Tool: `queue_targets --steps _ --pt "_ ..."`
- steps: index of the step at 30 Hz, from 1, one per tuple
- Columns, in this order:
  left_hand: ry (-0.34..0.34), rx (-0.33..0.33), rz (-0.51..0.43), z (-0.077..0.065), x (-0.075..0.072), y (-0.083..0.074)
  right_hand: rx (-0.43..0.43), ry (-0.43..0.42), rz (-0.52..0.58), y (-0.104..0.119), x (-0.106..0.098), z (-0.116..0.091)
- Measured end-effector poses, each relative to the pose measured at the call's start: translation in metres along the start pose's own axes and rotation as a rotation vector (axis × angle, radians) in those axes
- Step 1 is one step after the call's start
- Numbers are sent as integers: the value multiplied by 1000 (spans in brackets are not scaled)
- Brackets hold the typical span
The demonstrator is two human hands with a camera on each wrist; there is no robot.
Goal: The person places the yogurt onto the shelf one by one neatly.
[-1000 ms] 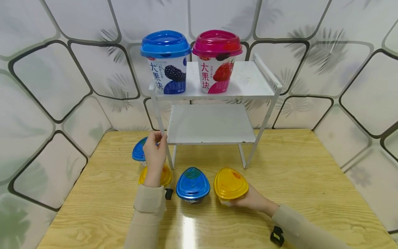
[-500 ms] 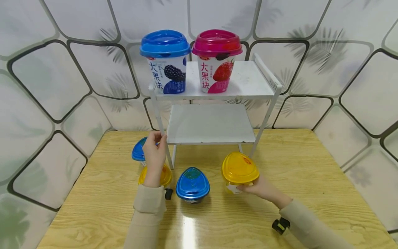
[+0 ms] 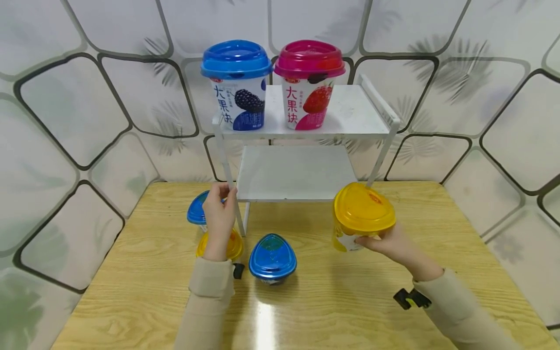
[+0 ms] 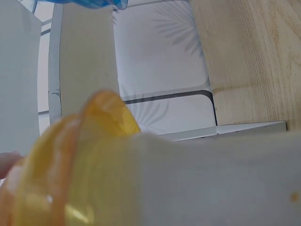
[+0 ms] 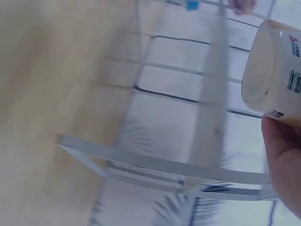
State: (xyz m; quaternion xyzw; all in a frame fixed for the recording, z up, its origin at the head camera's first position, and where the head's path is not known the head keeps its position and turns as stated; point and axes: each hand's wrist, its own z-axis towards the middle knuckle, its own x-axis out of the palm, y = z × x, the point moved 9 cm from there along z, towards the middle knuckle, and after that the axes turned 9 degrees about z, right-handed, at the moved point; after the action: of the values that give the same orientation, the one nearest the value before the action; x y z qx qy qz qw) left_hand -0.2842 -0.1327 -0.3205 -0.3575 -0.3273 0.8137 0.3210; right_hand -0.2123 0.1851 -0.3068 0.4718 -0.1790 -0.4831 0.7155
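Observation:
My right hand (image 3: 400, 250) grips a yogurt cup with a yellow lid (image 3: 364, 211), held up in front of the shelf rack's right front leg. The right wrist view shows this cup's white base (image 5: 258, 68) with the thumb against its side. At the rack's left front post (image 3: 225, 163), my left hand (image 3: 220, 218) pinches the metal with thumb and fingers. The white two-tier rack (image 3: 297, 172) bears a blue-lidded blackberry yogurt cup (image 3: 238, 87) and a pink-lidded strawberry one (image 3: 309, 87) on top; its lower shelf is bare.
A blue-lidded cup (image 3: 272, 257) stands on the wooden table (image 3: 153, 291) before the rack. Left of the rack are another blue-lidded cup (image 3: 198, 209) and a yellow-lidded cup (image 3: 234, 245), both partly behind my left hand and arm. Patterned panels (image 3: 503, 146) enclose the back and sides.
My right hand has raised the yellow-lidded yogurt cup from near the table, moving it right and toward the rack. My left hand keeps its place on the post.

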Motion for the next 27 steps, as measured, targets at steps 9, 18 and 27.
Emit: queue_targets --steps 9,18,27 --pt "-11 5 9 2 0 0 -96 -31 75 40 -12 20" --pt "-4 -11 4 2 0 1 -106 -41 97 68 -18 36" --pt "0 -11 5 0 1 2 -100 -117 131 85 -28 46"
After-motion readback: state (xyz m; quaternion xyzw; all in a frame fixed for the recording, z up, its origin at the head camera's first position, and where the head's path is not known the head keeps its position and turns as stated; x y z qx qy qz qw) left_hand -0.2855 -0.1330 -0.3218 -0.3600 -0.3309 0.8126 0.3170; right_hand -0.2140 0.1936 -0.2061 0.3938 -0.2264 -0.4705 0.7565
